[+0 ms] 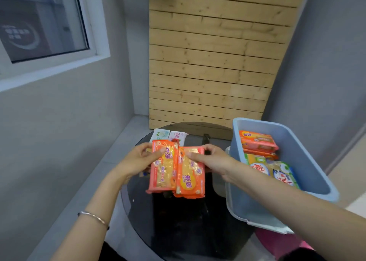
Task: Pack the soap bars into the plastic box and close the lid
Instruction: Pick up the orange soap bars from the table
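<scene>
Both our forearms reach over the dark bench [184, 231] — left hand [138, 159] and right hand [213, 159] each clasp an orange soap pack [162, 169], side by side, probably bound for the half-filled blue plastic box [309, 161] just right.

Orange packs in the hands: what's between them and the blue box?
Head view: between the orange packs and the blue box lie only bare dark table and the right hand with its forearm.

you have two orange-wrapped soap bars [176, 171] side by side, lifted just left of the blue plastic box [309, 161]. the box stands open, holding an orange bar [257, 142] at its far end and green-and-yellow packs [277, 171] nearer you.
</scene>
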Demonstrator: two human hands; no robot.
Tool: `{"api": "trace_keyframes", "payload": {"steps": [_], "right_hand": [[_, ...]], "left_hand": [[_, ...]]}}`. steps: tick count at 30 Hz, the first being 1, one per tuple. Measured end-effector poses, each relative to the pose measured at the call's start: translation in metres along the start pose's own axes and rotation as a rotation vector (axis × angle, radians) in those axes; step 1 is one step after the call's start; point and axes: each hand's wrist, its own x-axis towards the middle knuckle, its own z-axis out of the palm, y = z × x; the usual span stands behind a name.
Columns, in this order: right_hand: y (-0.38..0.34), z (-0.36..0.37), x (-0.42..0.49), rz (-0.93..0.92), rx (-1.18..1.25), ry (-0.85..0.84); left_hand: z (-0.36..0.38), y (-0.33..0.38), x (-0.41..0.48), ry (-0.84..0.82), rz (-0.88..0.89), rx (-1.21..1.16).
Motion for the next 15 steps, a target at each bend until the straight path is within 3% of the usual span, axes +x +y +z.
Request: {"api": "trace_keyframes", "payload": {"steps": [3,6,15], "right_hand": [[-0.023,-0.041,-0.017,-0.165,0.029,0.025],[-0.037,-0.092,-0.035,-0.207,0.057,0.034],[-0.002,-0.214,-0.06,-0.228,-0.135,0.156]], "left_hand": [[0.015,0.049,0.004,-0.068,0.191,-0.048],[0.046,0.089,0.016,-0.091,0.317,-0.024],[0.17,0.129,0.054,-0.232,0.37,0.045]]}}
